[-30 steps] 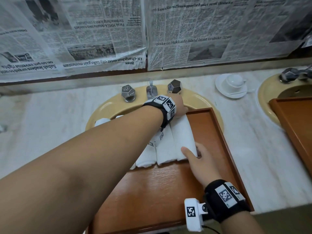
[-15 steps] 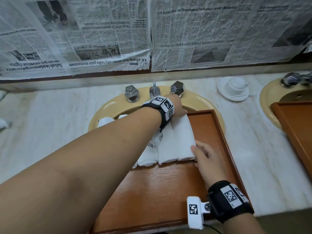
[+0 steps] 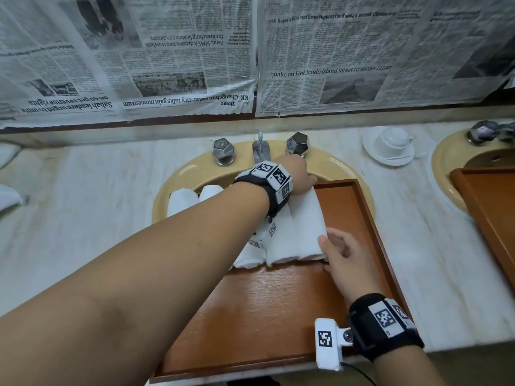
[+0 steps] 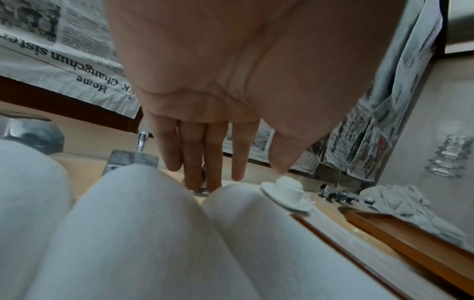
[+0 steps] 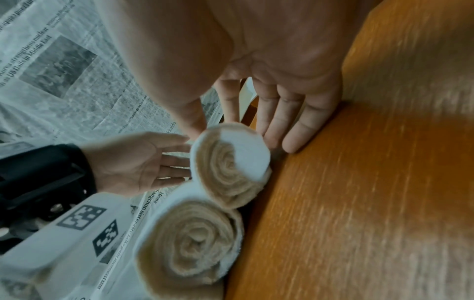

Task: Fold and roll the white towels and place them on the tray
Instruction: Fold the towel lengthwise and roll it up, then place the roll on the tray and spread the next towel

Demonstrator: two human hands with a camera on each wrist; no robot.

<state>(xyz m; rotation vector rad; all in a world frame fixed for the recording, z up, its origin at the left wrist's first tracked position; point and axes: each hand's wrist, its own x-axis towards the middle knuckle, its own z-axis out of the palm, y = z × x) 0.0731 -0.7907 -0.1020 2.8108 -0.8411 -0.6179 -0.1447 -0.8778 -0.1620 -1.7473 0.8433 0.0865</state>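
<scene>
With both hands on the row of rolled white terry towels [image 3: 295, 232], rolls lie side by side, touching, across the far half of the rectangular brown wooden tray [image 3: 278, 316]. Tray sits over the beige oval sink basin [image 3: 334, 165] set in the pale marble table [image 3: 83, 218].

Left hand [image 3: 299, 176] reaches across to the far end of the rightmost roll. Left wrist view: fingers [image 4: 195, 154] straight, close together, pointing down past the roll ends; nothing gripped. Whether the tips touch the towel: cannot tell.

Right hand [image 3: 341, 256] at the near end of the same roll, on its right side. Right wrist view: fingers [image 5: 295, 125] straight and slightly spread, tips against the roll's side and the tray floor, thumb by the spiral end face [image 5: 231, 162]. Flat contact, no pinch.

Two more rolled white towels [image 3: 195, 195] at the far left of the tray, partly hidden by the left forearm.

Around:
- two faceted chrome tap knobs [image 3: 223, 150] and a chrome spout [image 3: 261, 150] at the far rim of the basin
- white cup upside down on a white saucer [image 3: 388, 144], far right on the table
- second brown wooden tray [image 3: 490, 207] over another basin at the right edge
- newspaper sheets [image 3: 181, 51] covering the wall behind
</scene>
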